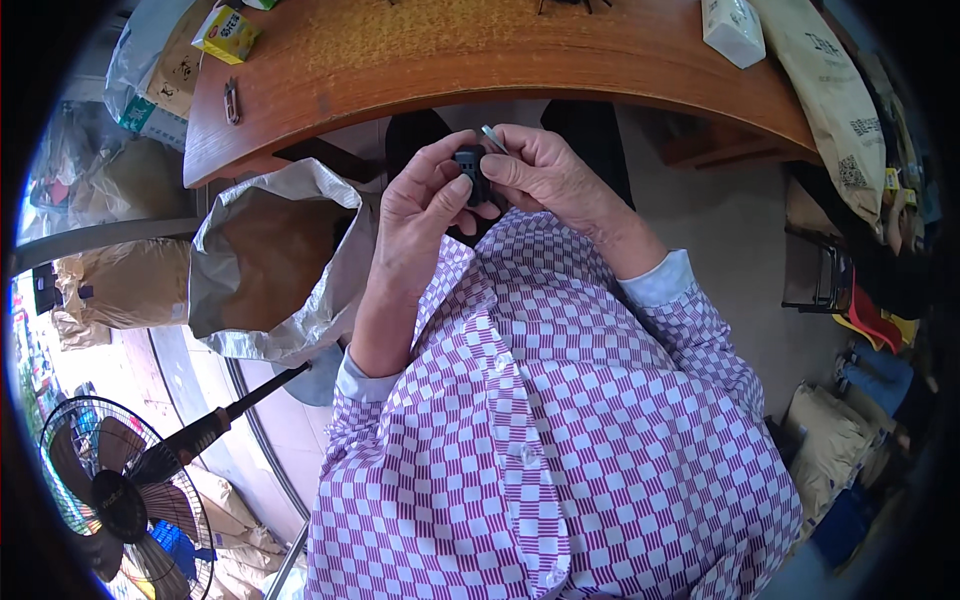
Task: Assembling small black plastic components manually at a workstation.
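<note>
Your left hand (430, 192) pinched a small black plastic block (469, 172) between thumb and fingers, in front of your purple-and-white checked shirt (540, 320). Block looked dark, boxy; finer detail too small to tell. Your right hand (548, 174) pinched a thin pale-green stick (493, 137) right beside it. Silver brown-lined bag (285, 343) gaped at left; brown wooden table (450, 60) stood beyond.

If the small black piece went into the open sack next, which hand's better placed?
Probably the left hand: it holds the small black piece, and the open sack is on that side. The right hand is farther away, pinching a thin pale stick.
</note>
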A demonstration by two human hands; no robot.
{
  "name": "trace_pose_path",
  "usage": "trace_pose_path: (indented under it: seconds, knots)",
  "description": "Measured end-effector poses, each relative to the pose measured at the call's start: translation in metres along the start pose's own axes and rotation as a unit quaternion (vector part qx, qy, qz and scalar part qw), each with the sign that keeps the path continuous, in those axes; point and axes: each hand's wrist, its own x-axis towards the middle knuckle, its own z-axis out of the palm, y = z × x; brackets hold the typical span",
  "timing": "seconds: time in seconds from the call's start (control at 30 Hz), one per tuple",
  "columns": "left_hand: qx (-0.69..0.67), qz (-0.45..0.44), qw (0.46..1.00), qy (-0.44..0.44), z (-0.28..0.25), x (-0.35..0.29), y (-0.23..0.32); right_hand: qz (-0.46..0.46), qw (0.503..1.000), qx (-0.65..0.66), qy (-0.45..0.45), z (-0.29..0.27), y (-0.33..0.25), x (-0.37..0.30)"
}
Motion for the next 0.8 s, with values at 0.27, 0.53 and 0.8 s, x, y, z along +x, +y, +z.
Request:
trace_pose_path:
  seconds: [0.27, 0.53, 0.8]
  knots:
    - [0.290, 0.009, 0.957, 0.006, 0.008, -0.005, -0.006, -0.059, 0.983, -0.169, 0.048, 0.006, 0.018, -0.003]
    - [0.204, 0.040, 0.978, 0.016, -0.005, -0.002, -0.012, -0.055, 0.957, -0.279, 0.052, 0.022, 0.013, -0.014]
    - [0.295, 0.071, 0.952, 0.048, -0.007, -0.002, -0.009, -0.039, 0.936, -0.348, 0.044, 0.031, 0.011, -0.007]
